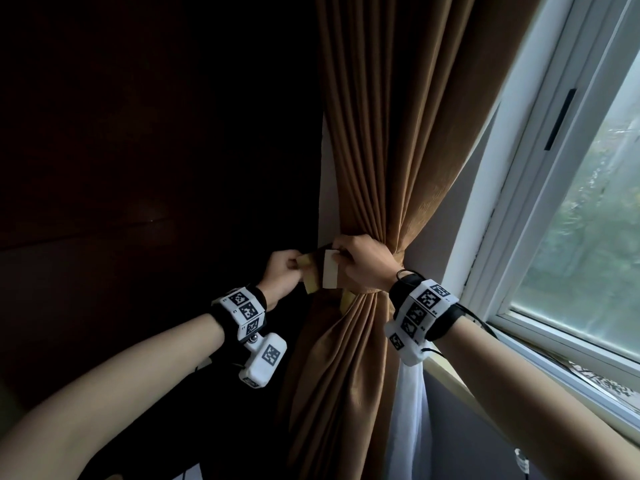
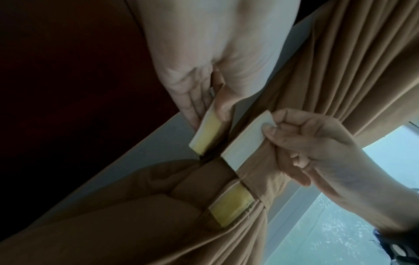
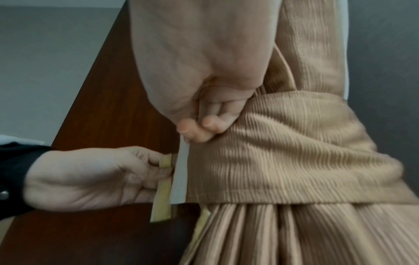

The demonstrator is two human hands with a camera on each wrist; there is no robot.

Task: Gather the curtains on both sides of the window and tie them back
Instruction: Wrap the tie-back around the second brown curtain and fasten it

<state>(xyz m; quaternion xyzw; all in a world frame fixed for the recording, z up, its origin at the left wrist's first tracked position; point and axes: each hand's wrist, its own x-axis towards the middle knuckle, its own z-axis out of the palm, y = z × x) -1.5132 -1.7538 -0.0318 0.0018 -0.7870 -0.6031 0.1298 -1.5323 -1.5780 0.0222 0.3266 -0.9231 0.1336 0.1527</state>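
Observation:
A brown pleated curtain [image 1: 381, 150] hangs gathered left of the window, cinched by a matching fabric tieback band [image 3: 283, 152]. My left hand [image 1: 282, 273] pinches the band's end that carries a yellow fastening strip [image 2: 207, 133]. The other end, with a white strip [image 2: 246, 139], is pinched by my right hand [image 1: 363, 263] against the bunched curtain. The two ends face each other a small gap apart. A second yellow strip [image 2: 230, 206] lies on the band lower down. A white sheer [image 1: 408, 427] hangs beneath the brown fabric.
The window [image 1: 588, 209] with its white frame and sill [image 1: 540, 344] is on the right. A dark wooden panel [image 1: 156, 150] fills the left, close beside the curtain. A strip of pale wall [image 1: 327, 202] shows between panel and curtain.

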